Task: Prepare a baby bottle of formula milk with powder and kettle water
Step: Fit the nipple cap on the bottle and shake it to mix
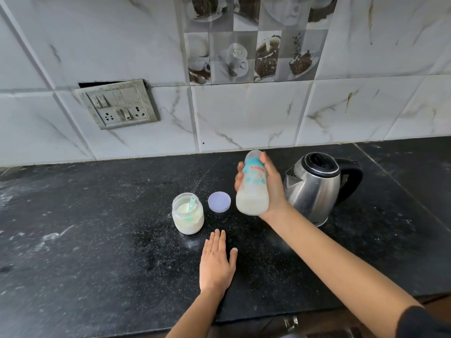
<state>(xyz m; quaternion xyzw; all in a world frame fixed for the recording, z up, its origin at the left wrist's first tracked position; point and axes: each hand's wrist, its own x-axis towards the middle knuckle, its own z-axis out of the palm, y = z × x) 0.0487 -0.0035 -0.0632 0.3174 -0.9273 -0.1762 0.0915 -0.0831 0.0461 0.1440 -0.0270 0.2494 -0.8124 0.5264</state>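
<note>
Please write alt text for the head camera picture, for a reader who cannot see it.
A person's right hand grips a baby bottle of milky liquid, tilted, beside a steel kettle on a black counter. The left hand rests flat on the counter, near an open jar of powder with a scoop inside and its lid lying alongside.

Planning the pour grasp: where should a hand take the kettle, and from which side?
Take the kettle by its black handle, coming from the right. The loop stands clear of the body, opposite the spout, with room for fingers. The steel body is wide and rounded, probably a poor grip. The right hand holding the bottle crowds the left side.
</note>
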